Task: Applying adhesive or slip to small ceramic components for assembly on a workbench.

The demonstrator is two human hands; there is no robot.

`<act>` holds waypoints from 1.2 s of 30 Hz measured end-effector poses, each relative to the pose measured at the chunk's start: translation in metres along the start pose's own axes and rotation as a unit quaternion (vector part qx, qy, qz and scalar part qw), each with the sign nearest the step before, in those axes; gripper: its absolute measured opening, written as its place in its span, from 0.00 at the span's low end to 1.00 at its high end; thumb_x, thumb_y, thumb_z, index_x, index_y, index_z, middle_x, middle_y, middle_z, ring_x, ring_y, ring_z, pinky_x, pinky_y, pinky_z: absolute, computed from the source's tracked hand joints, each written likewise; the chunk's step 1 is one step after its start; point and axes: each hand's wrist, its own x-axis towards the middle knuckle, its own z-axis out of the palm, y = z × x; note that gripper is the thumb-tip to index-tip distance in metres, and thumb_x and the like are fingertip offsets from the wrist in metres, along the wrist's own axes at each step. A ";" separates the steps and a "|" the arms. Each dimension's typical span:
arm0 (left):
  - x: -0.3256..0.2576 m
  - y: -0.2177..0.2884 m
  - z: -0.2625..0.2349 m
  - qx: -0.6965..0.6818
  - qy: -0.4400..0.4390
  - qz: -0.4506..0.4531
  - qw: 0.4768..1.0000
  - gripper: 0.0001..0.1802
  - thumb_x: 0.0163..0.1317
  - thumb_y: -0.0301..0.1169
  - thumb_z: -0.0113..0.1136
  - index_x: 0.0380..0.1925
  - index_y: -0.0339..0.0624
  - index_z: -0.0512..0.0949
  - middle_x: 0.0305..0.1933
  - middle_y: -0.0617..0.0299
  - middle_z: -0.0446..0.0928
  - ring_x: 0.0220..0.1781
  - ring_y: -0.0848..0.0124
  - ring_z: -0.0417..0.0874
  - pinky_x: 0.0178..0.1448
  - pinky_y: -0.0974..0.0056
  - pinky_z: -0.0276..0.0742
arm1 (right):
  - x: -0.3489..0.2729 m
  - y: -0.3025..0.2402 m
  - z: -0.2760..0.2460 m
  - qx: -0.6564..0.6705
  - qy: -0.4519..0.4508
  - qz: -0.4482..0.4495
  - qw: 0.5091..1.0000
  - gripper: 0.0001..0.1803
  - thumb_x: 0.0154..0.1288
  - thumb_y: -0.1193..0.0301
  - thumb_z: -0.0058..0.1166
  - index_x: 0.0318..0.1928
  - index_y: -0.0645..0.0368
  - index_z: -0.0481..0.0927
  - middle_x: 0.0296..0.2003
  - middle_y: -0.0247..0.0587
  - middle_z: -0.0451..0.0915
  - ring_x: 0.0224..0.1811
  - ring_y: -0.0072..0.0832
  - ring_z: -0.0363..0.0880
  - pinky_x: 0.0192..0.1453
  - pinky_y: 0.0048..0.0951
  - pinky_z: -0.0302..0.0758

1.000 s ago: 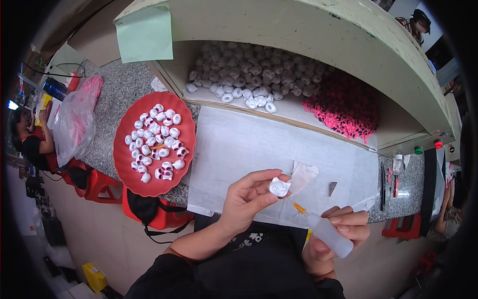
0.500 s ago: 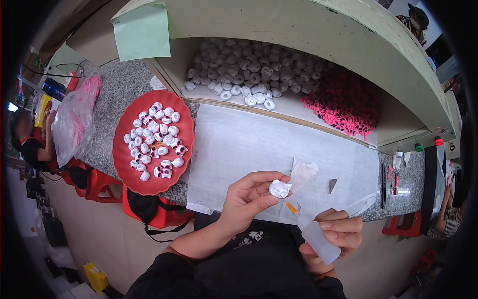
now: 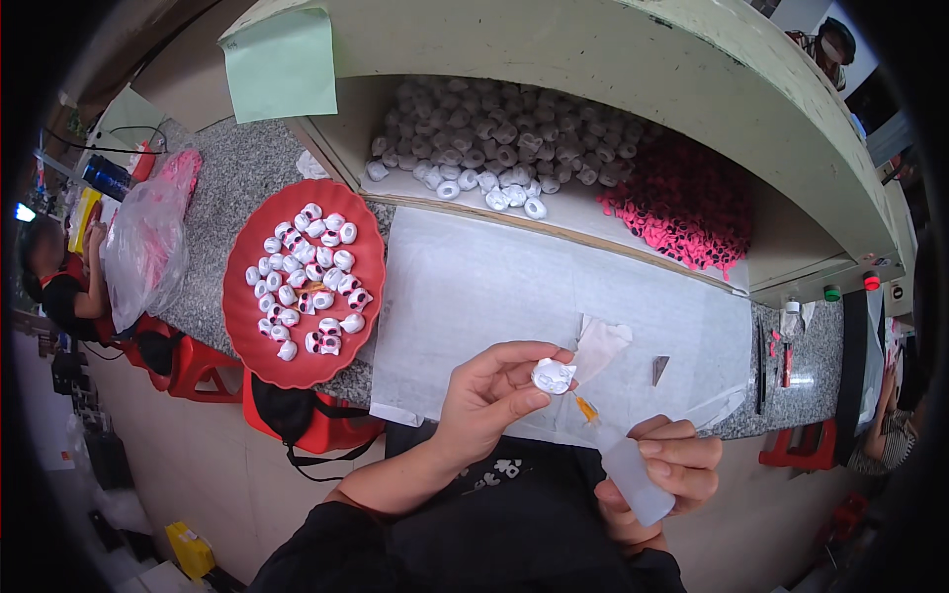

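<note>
We record the left hand raised above the near edge of the granite counter, its thumb and fingertips pinched together on a small white ring-shaped piece. The piece sits at the very tips of the fingers, clear of the palm, with its open face turned toward the camera.

The right hand is closed around a translucent squeeze bottle. The bottle is tilted, body low and to the right, its orange nozzle pointing up and left toward the piece. The nozzle tip lies just beside the lower right edge of the piece; we cannot tell whether they touch.

Behind both hands a clear plastic sheet covers the counter, and a scrap of white paper lies on it just beyond the piece. A small dark shard rests on the sheet to the right.

To the left, a red round tray holds many white pieces of the same kind, some marked with pink. Further back, a recessed shelf carries 2 heaps: white pieces at left, pink pieces at right. A green note hangs from the shelf's upper edge. A clear plastic bag sits at the far left of the counter.
</note>
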 end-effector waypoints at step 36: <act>-0.002 -0.005 -0.007 -0.031 -0.031 0.005 0.999 0.20 0.51 0.16 0.49 0.47 0.30 0.63 0.48 0.48 0.67 0.50 0.65 0.71 0.54 0.64 0.66 | -0.007 -0.003 0.004 -0.017 0.012 0.034 0.999 0.23 0.41 0.66 0.64 0.34 0.53 0.62 0.30 0.35 0.62 0.23 0.22 0.62 0.22 0.20 0.64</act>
